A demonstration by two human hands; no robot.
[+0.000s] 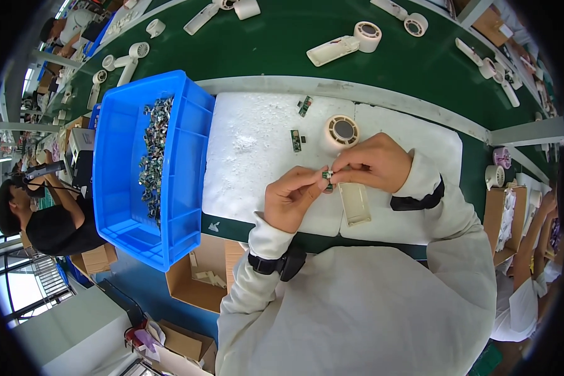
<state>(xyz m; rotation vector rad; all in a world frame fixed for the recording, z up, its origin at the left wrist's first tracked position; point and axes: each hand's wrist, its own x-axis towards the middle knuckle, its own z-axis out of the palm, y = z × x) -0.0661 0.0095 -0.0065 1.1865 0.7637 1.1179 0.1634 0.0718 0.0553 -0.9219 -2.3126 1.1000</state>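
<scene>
My left hand [289, 199] and my right hand [373, 164] meet over a white foam mat [257, 150], both pinching a small green circuit board [327, 175] between their fingertips. Just below my right hand lies a cream handle shell [355, 203]. A round cream fan head [341, 131] sits on the mat right behind my hands. Two more small green boards [296, 140] [304, 106] lie on the foam to the upper left.
A blue plastic bin [185, 156] holding several small circuit boards [153, 156] stands at the left. Cream handheld fan bodies [344, 45] lie on the green belt behind. Open cardboard boxes [197, 276] sit below the bench. Other people work at the left [50, 219] and right [536, 250].
</scene>
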